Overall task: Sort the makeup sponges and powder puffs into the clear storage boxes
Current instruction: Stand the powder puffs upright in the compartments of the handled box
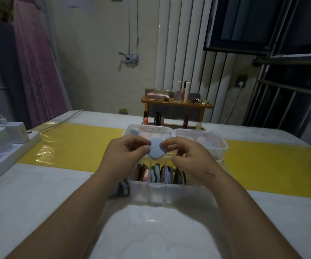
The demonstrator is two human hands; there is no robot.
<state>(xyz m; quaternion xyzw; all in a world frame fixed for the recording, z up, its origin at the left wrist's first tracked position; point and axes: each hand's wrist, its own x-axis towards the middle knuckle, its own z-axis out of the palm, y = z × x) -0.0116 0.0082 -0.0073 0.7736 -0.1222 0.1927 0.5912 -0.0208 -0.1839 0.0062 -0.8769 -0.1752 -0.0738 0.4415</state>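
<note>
A light blue teardrop powder puff (156,150) is held up between both hands above the near clear storage box (151,191). My left hand (122,157) pinches its left edge and my right hand (190,159) pinches its right edge. The near box has dividers and holds several puffs standing on edge in pink, blue, brown and dark tones. Two more clear boxes stand behind: the left one (132,128) and the right one (223,144), with pale sponges inside. A grey-blue puff (123,187) lies on the table by the near box, partly hidden by my left wrist.
A white power strip (5,156) with two chargers lies at the table's left edge. Lipsticks and small bottles (158,118) stand behind the boxes. A yellow runner (72,143) crosses the table. A small wooden shelf (177,104) with cosmetics stands beyond.
</note>
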